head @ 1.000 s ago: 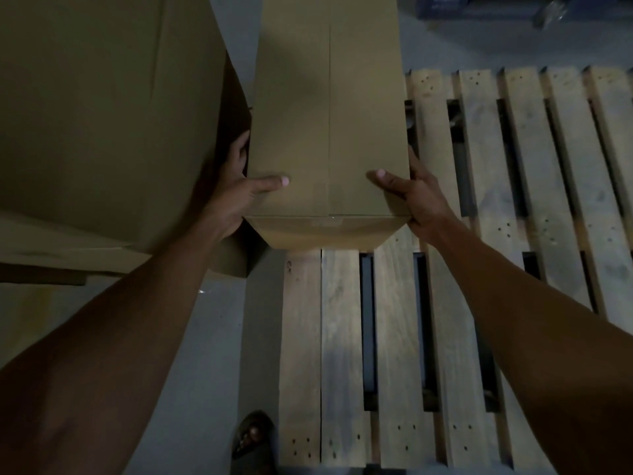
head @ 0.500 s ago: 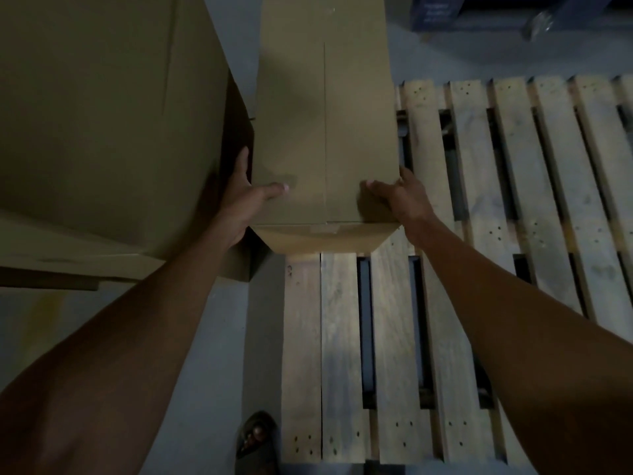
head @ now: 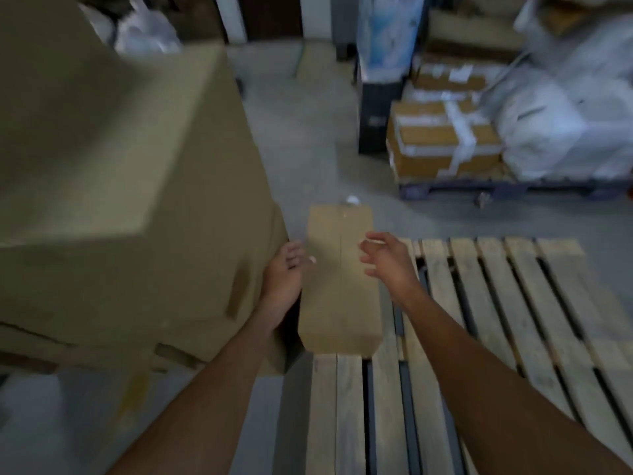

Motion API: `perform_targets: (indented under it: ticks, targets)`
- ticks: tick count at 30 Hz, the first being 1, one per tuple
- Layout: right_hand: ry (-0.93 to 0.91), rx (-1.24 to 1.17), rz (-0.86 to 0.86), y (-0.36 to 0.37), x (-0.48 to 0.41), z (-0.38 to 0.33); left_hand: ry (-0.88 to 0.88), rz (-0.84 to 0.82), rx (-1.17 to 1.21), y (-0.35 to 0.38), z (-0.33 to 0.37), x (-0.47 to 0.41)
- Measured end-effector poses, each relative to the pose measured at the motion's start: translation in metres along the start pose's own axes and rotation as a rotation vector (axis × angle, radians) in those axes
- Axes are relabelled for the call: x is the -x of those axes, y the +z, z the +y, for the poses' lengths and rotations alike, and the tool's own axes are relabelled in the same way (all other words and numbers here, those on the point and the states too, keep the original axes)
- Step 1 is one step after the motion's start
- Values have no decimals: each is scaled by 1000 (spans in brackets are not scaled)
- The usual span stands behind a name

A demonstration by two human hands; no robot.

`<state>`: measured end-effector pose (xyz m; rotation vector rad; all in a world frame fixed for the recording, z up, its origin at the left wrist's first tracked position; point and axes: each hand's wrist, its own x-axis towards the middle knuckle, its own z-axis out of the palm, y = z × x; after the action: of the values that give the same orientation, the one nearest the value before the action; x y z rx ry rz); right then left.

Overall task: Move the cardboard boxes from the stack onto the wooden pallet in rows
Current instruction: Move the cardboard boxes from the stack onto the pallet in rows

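Observation:
A long narrow cardboard box lies on the far left edge of the wooden pallet. My left hand rests against the box's left side, wedged between it and the big stack of cardboard boxes, with the thumb on the box top. My right hand hovers just above the box's right edge, fingers loosely spread and holding nothing.
Grey concrete floor lies beyond the pallet. At the back right, taped cartons and white sacks sit on a dark pallet. A tall dark upright box stands beside them. The picture is blurred.
Both hands gripped the box's near end before. Now the box lies on the pallet's left edge, my right hand has come off it, and the view has tilted up toward the room.

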<state>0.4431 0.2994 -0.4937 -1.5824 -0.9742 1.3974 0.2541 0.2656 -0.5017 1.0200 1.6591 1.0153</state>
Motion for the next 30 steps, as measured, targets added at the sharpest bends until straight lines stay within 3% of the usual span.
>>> perform_targets:
  ticks: [6, 11, 21, 30]
  targets:
    - [-205, -84, -68, 13, 120, -208, 240, 93, 51, -65, 209, 93]
    - [-317, -117, -146, 39, 194, -300, 436, 202, 22, -142, 304, 165]
    - [-434, -117, -347, 150, 290, -342, 532, 455, 60, -336, 316, 220]
    - [-558, -81, -391, 334, 335, -388, 601, 552, -5, -533, 307, 208]
